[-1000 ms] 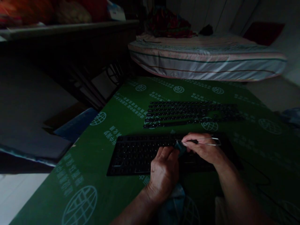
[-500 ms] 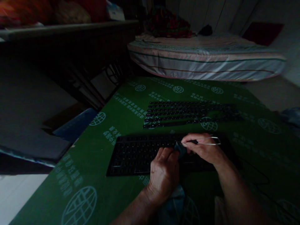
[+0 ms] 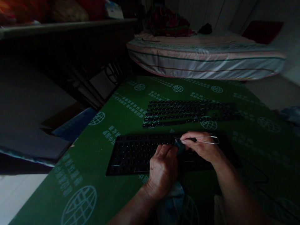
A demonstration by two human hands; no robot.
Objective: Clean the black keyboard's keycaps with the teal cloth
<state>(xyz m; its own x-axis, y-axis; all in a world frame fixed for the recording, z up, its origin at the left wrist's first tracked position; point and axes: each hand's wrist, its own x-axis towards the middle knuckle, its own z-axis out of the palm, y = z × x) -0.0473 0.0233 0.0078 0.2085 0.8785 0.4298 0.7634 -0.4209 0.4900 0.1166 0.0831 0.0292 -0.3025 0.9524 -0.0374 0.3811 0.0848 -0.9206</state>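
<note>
A black keyboard base [image 3: 131, 156] with its key switches exposed lies across the green table. My left hand [image 3: 163, 165] is closed over its middle, with the fingers gathered on a small teal cloth [image 3: 180, 146]. Just to the right, my right hand [image 3: 202, 145] pinches a slim black-handled wire keycap puller [image 3: 212, 139]. Its wire loop sticks out to the right, past the knuckles, while the other end meets the cloth near the upper keyboard edge. Exactly what that tip touches is too dark to tell.
Rows of loose black keycaps [image 3: 173, 111] are laid out behind the keyboard. A cable [image 3: 260, 172] runs off to the right across the green table [image 3: 93, 156]. Beyond stands a bed [image 3: 206, 62]; a shelf [image 3: 93, 25] with bags is at the upper left.
Both hands have shifted very slightly up and left, along with the cloth and the keycap puller. The cloth's visible part has changed shape a little. The keycap rows have not moved.
</note>
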